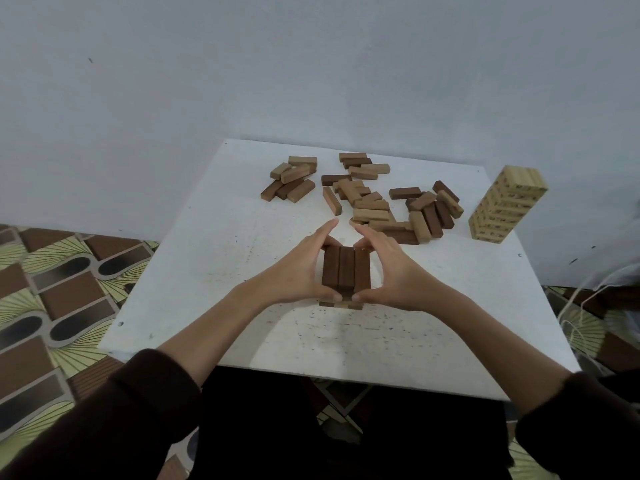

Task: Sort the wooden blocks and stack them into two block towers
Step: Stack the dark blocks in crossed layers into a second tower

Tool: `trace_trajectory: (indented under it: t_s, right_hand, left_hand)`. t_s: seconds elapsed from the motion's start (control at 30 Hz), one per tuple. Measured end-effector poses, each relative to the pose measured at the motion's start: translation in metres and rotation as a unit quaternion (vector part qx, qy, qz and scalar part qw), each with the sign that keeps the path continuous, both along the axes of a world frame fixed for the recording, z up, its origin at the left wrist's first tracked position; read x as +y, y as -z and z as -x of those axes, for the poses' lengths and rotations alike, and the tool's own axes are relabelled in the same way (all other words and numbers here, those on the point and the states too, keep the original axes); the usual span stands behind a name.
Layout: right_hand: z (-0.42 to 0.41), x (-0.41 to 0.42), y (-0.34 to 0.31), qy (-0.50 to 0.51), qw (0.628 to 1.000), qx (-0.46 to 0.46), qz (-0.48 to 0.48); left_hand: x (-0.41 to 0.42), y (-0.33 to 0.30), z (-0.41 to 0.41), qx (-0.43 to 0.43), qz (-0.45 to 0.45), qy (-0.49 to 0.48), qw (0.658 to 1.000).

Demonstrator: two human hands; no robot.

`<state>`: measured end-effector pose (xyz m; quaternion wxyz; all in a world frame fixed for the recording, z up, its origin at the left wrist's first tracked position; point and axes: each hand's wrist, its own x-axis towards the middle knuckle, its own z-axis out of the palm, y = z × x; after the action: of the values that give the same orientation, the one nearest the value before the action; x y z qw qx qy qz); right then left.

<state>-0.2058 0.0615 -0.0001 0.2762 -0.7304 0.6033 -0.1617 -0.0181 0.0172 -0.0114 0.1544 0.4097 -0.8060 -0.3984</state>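
A short tower of dark brown blocks stands in the middle of the white table, three blocks across its top layer, with lighter block ends showing at its base. My left hand cups its left side and my right hand its right side. On each hand the thumb is on the near end and curled fingers are on the far end, while the index finger points forward. A taller tower of light blocks stands at the table's right edge. Several loose light and dark blocks lie mixed behind my hands.
A small heap of blocks lies at the back left and another nearer the light tower. A grey wall rises just behind the table. Patterned floor shows on the left, and white cords hang at the right.
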Motion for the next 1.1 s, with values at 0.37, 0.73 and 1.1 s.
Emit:
trace_trajectory:
  t_s: [0.37,0.73,1.1]
  right_hand:
    - [-0.005,-0.002,0.001,0.000,1.000,0.008,-0.007]
    - [-0.007,-0.004,0.003,0.019,0.999,-0.029,-0.037]
    - [-0.010,0.011,0.021,0.150,0.937,-0.311,-0.043]
  left_hand:
    - [-0.002,0.005,0.002,0.003,0.009,0.003,1.000]
    - [-0.005,0.014,0.005,0.040,-0.037,-0.013,0.998]
    - [0.014,0.026,-0.010,0.224,-0.270,-0.127,0.928]
